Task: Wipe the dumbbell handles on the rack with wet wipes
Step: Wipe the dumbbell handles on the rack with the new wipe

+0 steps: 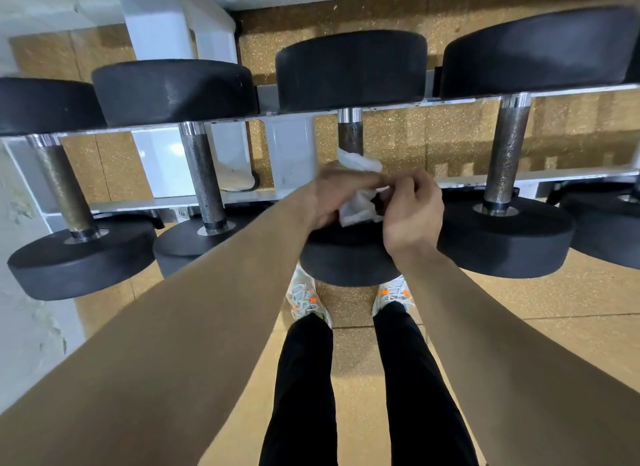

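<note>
Several black dumbbells lie across a white rack [485, 100], their knurled metal handles pointing toward me. Both my hands meet over the middle dumbbell's handle [349, 138]. My left hand [337, 191] and my right hand [412, 212] both pinch a crumpled white wet wipe [358, 205] that bunches around the lower part of that handle. The near end of the handle is hidden behind my hands and the wipe. The near weight head [346, 261] sits just below my hands.
Neighbouring handles stand at left [204, 178], far left [64, 188] and right [507, 150]. A white rack post [156, 18] rises at the back left. Below are my black trousers and light shoes [304, 295] on a tan speckled rubber floor [571, 327].
</note>
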Motion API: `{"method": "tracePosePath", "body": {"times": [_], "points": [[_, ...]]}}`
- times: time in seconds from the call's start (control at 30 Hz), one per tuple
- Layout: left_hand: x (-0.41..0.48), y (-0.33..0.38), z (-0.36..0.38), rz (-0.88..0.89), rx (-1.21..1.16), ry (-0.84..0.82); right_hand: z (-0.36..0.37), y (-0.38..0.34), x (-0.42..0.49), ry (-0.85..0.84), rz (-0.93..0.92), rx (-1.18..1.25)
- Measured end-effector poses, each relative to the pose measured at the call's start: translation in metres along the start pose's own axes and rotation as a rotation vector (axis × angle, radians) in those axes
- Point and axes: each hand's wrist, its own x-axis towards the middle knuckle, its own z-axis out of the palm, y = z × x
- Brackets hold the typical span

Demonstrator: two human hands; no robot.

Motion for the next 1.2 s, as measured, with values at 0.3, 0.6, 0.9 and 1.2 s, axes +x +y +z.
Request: {"method": "tracePosePath", "body": {"times": [0.3, 0.6, 0.9, 1.2], "points": [[0.019, 0.027, -0.019, -0.114, -0.133, -0.191, -0.001, -0.001, -0.001, 0.012, 0.028, 0.028], [0.028, 0.041, 0.027, 0.066, -0.047, 0.549, -0.002, -0.001, -0.001, 0.009, 0.021, 0.022], [0.012, -0.009, 0.016, -0.031, 0.070, 0.378, -0.002, 0.000, -0.001, 0.007, -0.007, 0.009], [0.024, 0.002, -0.016, -0.106, -0.160, -0.297, -0.001, 0.003, 0.001, 0.005, 0.010, 0.021]]}}
